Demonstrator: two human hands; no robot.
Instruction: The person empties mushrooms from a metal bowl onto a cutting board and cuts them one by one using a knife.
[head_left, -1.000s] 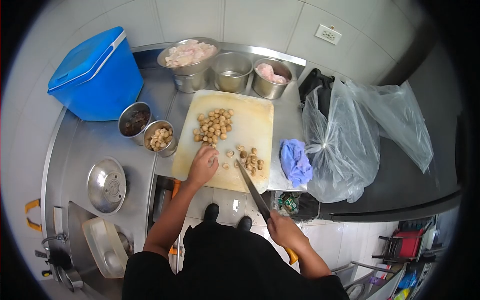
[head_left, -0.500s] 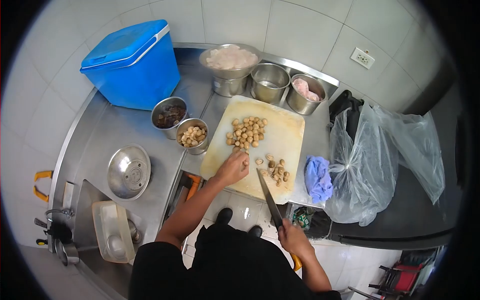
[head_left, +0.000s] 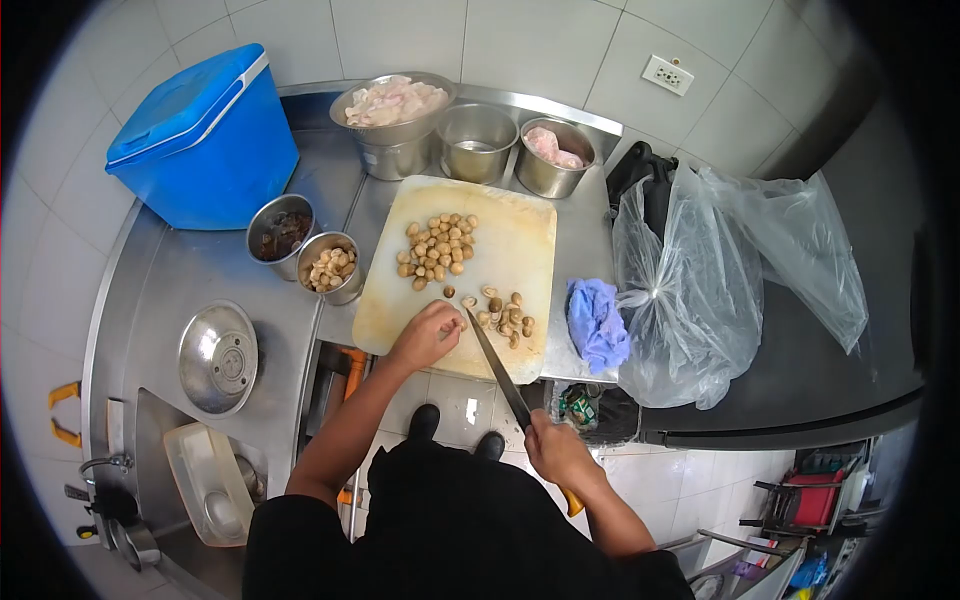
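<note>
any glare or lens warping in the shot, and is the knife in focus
Head view: black vignetting at the corners, counter edge visibly curved; head view: bright glints on the floor and bag; head view: knife outline fairly crisp.

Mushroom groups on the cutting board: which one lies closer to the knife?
The smaller group, with some cut pieces, by the knife on the cutting board's right side. The larger heap, seemingly whole mushrooms, lies farther off, toward the wall.

Blue plastic cooler box [head_left: 205, 150], crumpled violet cloth [head_left: 598, 325], knotted clear plastic bag [head_left: 695, 310].
Cooler box on grey steel counter [head_left: 140, 315], back left; round silver metal bowl [head_left: 218, 358]; cloth beside bag; white rectangular outlet [head_left: 667, 75] on pale tiled wall [head_left: 400, 40].
</note>
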